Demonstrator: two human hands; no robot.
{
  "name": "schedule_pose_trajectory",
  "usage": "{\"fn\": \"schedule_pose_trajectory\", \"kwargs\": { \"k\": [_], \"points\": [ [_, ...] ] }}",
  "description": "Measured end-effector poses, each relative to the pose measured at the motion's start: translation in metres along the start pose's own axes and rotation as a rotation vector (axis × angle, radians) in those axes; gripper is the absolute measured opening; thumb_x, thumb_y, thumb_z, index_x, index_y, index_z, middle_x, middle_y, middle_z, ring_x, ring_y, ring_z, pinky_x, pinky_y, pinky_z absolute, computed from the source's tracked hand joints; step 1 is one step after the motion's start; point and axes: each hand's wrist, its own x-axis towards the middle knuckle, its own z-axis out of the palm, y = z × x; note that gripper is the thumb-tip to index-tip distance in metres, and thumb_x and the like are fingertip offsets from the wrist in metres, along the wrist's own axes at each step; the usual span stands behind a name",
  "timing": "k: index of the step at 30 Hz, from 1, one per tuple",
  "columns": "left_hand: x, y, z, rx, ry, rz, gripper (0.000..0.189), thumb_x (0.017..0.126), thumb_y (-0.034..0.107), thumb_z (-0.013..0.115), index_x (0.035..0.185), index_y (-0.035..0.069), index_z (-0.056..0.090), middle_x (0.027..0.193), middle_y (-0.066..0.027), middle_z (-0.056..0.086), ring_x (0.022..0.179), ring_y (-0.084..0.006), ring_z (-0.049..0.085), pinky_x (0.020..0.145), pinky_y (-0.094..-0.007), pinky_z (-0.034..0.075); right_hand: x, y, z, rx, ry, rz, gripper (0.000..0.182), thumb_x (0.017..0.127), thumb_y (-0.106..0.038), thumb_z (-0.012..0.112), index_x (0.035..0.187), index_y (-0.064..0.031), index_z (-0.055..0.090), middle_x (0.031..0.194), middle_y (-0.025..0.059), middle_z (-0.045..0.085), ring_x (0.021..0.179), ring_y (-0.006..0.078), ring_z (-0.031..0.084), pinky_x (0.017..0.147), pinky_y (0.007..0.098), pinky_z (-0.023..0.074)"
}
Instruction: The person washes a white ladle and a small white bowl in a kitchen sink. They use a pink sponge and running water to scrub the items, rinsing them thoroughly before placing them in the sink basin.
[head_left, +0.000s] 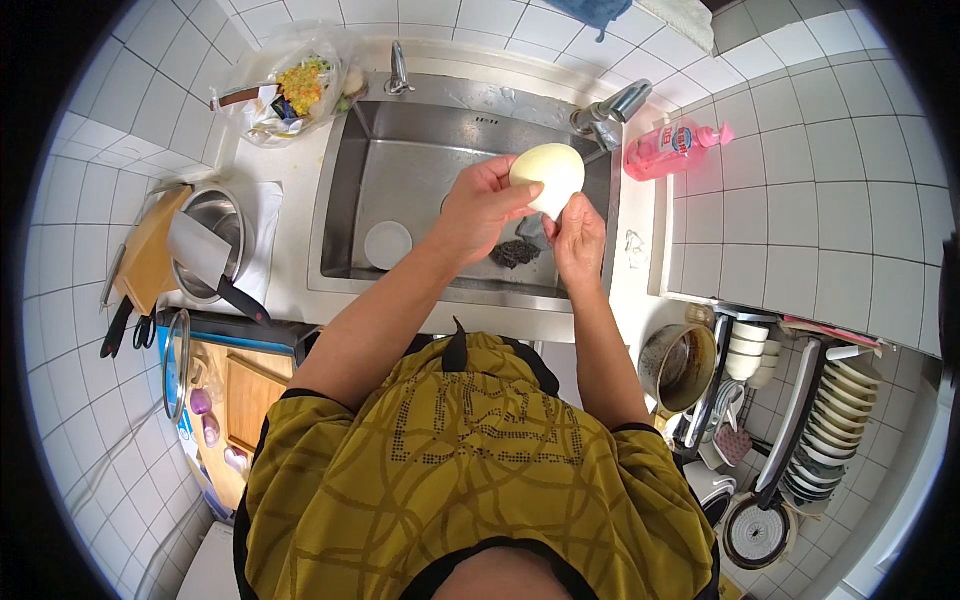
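Above the sink (420, 172), my left hand (480, 214) grips a smooth, pale cream rounded thing (551, 169), which looks like a peeled onion. Its lower end tapers to a point. My right hand (581, 240) pinches that tapered end between thumb and fingers. Below, on the sink floor, a dark scouring pad (514, 254) lies against a grey cloth (532, 232), partly behind my hands. A white round dish (388, 245) sits at the sink's left side.
A faucet (611, 109) and a pink soap bottle (667, 150) stand right of the sink. Left are a plastic bag of food scraps (300, 90), a cleaver (199, 244) across a steel bowl (202, 206), and a cutting board (259, 401). A pot (679, 367) and stacked plates (840, 420) are lower right.
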Motion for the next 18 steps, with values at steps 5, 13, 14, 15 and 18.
{"fn": "schedule_pose_trajectory", "kwargs": {
  "k": [5,13,14,15,18],
  "points": [
    [0.006,0.003,0.005,0.035,0.065,0.001,0.031,0.081,0.008,0.063,0.108,-0.004,0.054,0.100,-0.0107,0.061,0.088,-0.0159,0.060,0.081,-0.0306,0.049,0.003,0.005,-0.004,0.012,-0.020,0.014,0.043,0.096,-0.040,0.036,0.088,-0.0037,0.056,0.065,-0.0013,0.050,0.054,0.0037,0.042,0.047,0.0176,0.0334],
    [0.006,-0.009,0.000,-0.028,-0.110,0.032,0.028,0.084,0.002,0.058,0.112,0.000,0.053,0.103,-0.0061,0.060,0.095,-0.0142,0.055,0.083,-0.0297,0.046,0.010,0.016,-0.001,0.240,-0.043,0.081,0.045,0.096,-0.043,0.035,0.090,-0.0037,0.057,0.067,-0.0021,0.052,0.053,0.0034,0.042,0.044,0.0181,0.0326],
    [0.007,-0.010,0.000,-0.009,-0.117,0.028,0.029,0.084,0.002,0.058,0.112,0.000,0.054,0.103,-0.0059,0.060,0.094,-0.0139,0.055,0.082,-0.0296,0.046,0.010,0.018,0.000,0.243,-0.032,0.073,0.046,0.096,-0.043,0.034,0.090,-0.0035,0.056,0.067,-0.0022,0.052,0.053,0.0036,0.042,0.045,0.0183,0.0327],
    [0.007,-0.010,-0.001,0.010,-0.123,0.024,0.029,0.084,0.002,0.058,0.112,0.001,0.054,0.103,-0.0058,0.060,0.092,-0.0136,0.055,0.082,-0.0295,0.046,0.011,0.020,0.000,0.245,-0.021,0.066,0.046,0.096,-0.043,0.034,0.090,-0.0033,0.056,0.067,-0.0023,0.052,0.054,0.0039,0.042,0.046,0.0186,0.0328],
    [0.009,-0.012,-0.004,0.087,-0.158,0.033,0.026,0.086,0.004,0.055,0.112,0.000,0.054,0.102,-0.0063,0.060,0.091,-0.0140,0.055,0.081,-0.0310,0.045,0.014,0.021,-0.003,0.214,-0.044,0.024,0.046,0.097,-0.042,0.032,0.091,-0.0029,0.056,0.073,-0.0001,0.054,0.060,0.0056,0.044,0.053,0.0204,0.0358]
  ]
}}
